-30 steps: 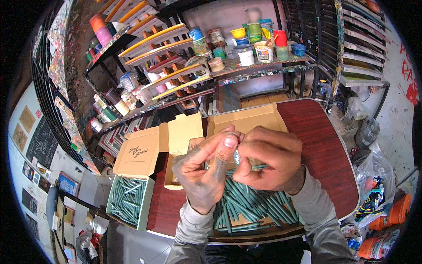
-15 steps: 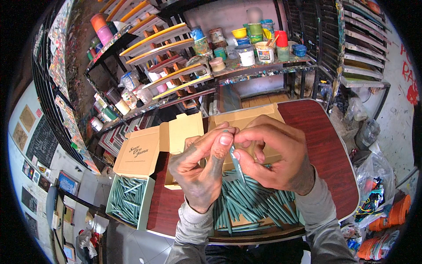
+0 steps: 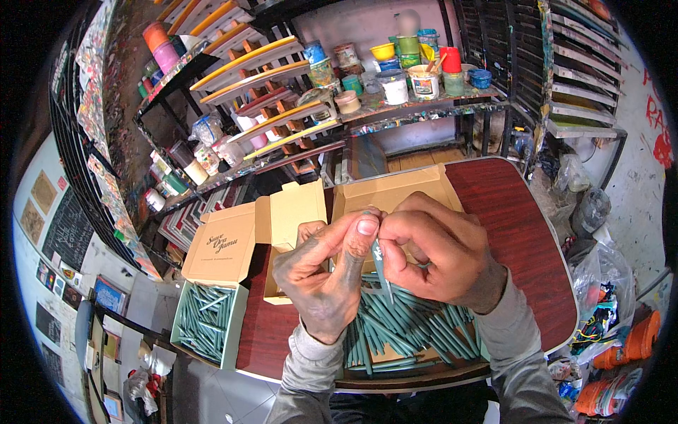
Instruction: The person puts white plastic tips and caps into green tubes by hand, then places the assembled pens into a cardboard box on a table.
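While both hands meet above the dark red table [image 3: 515, 233], they share one slim green stick [image 3: 382, 272] that hangs point-down between them. The left hand [image 3: 326, 275], smudged grey-green with pigment, presses thumb and forefinger together on the stick's upper end. The right hand [image 3: 441, 254] closes its fingertips on the same upper end from the other side, its remaining fingers curled in; the two thumbs nearly touch.

Directly below the hands, on the near side of the table, a loose heap of green sticks [image 3: 409, 328] lies on a flat sheet of cardboard [image 3: 395, 194] whose far part shows bare beyond the knuckles. Just left of the hands stands a small open cardboard box [image 3: 289, 219] with its flaps raised. Further left, hanging over the table's left edge, an open box filled with green sticks [image 3: 208, 321] rests with its lid [image 3: 220, 247] folded back.

Beyond the table's far edge, a paint-spattered shelf [image 3: 424, 106] carries paint pots and tubs [image 3: 406, 67] in many colours. Grey sleeves cover both forearms.
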`<state>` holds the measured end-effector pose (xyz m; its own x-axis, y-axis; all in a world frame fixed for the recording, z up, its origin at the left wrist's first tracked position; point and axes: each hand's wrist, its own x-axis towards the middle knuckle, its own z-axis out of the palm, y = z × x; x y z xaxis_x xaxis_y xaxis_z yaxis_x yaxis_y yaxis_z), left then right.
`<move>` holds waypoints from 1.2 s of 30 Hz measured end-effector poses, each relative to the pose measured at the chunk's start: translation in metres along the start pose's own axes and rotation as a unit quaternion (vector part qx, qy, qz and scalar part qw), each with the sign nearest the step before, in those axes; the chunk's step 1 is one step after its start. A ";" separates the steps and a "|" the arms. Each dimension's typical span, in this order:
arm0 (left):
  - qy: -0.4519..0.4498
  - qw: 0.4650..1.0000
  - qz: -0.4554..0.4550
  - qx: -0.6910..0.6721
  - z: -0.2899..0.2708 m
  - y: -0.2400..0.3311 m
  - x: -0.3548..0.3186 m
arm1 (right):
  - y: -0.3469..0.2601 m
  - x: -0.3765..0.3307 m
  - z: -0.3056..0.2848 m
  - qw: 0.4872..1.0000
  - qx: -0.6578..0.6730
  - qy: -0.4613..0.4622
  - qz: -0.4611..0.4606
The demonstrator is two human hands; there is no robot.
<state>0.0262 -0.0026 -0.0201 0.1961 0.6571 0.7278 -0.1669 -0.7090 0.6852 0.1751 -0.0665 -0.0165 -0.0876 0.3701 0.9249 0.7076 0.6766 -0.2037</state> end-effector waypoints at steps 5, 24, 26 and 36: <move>-0.006 0.998 -0.061 -0.022 -0.002 0.003 0.000 | 0.004 0.000 0.002 0.999 -0.029 -0.011 -0.034; -0.023 0.992 -0.087 -0.092 -0.003 0.004 0.002 | 0.005 -0.002 0.006 0.999 0.010 -0.033 -0.020; -0.028 0.993 -0.094 -0.066 -0.004 0.004 0.003 | 0.005 -0.003 0.006 0.999 0.006 -0.043 -0.017; -0.048 0.982 -0.131 -0.126 -0.009 0.003 0.016 | 0.001 -0.006 0.011 0.995 0.032 -0.096 -0.013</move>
<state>0.0199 0.0079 -0.0065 0.3528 0.7726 0.5279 -0.3298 -0.4253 0.8428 0.1688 -0.0614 -0.0260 -0.2415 0.4628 0.8529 0.6575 0.7245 -0.2069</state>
